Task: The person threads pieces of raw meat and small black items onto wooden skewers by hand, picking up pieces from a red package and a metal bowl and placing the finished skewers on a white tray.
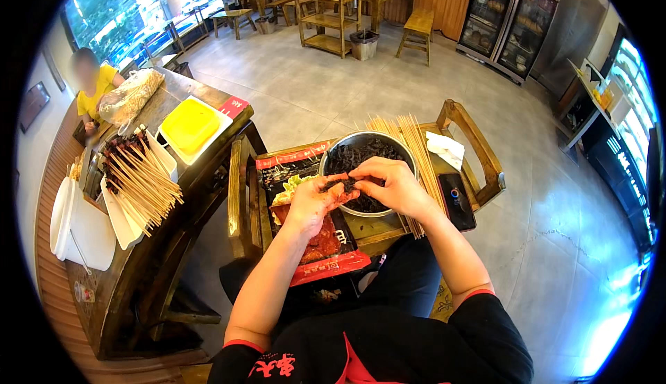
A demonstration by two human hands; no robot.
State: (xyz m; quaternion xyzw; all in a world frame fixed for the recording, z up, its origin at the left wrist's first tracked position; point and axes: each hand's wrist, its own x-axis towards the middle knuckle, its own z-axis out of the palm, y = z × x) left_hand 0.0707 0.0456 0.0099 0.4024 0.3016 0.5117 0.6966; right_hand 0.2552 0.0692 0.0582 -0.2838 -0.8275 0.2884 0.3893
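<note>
A strip of dark, shredded-looking food [339, 183] is pinched between the fingers of my left hand [314, 203] and my right hand [386, 182]. Reddish sauce stains the left fingers. Both hands are over the near left part of a round metal bowl [370, 133], which holds a mass of similar dark food [367, 150]. Left of the bowl lies a red and black printed plastic package [333, 265], with pale yellow-green leafy matter [292, 187] on it, partly hidden by my left hand. Bare wooden skewers [422, 163] lie along the bowl's right side.
A phone [457, 202] and a crumpled white tissue [445, 150] lie at the right of the wooden cart [240, 217]. Loaded skewers [143, 176], a yellow-topped tray [190, 124], a white bucket [86, 228] and a filled plastic bag [132, 95] crowd the left table. Another person [96, 87] sits beyond.
</note>
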